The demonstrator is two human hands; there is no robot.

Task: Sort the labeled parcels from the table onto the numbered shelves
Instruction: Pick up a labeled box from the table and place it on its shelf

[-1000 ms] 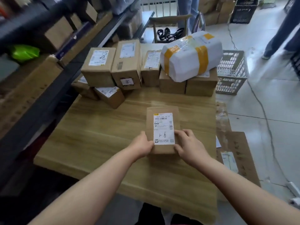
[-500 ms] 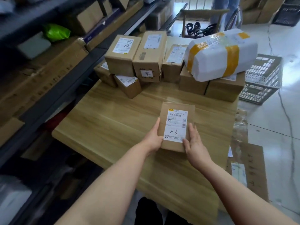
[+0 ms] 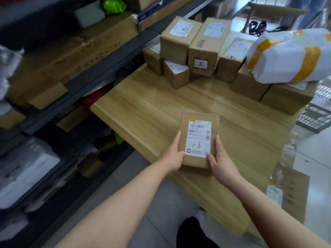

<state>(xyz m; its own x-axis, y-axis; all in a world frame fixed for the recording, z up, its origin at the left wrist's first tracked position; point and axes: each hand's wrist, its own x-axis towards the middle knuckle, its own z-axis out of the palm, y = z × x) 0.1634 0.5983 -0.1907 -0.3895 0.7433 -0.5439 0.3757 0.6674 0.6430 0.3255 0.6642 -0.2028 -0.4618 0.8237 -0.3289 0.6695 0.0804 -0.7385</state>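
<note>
A small flat brown parcel (image 3: 198,127) with a white label marked by hand is held just above the wooden table (image 3: 146,111). My left hand (image 3: 174,155) grips its left edge and my right hand (image 3: 220,158) grips its right edge, thumb on the label's corner. At the table's far end several cardboard parcels (image 3: 206,45) are stacked, with a white bag parcel (image 3: 290,54) wrapped in yellow tape on top. Dark metal shelves (image 3: 100,72) run along the left.
The shelves hold long cardboard boxes (image 3: 71,56), a green bag (image 3: 112,5) and white packages (image 3: 26,169). A white plastic crate (image 3: 317,113) stands on the floor right of the table. Flattened cardboard (image 3: 293,194) lies on the floor by the table's right side.
The parcel has lifted off the table between both hands, and my view has swung left toward the shelves. My hands slid from its near end to its sides.
</note>
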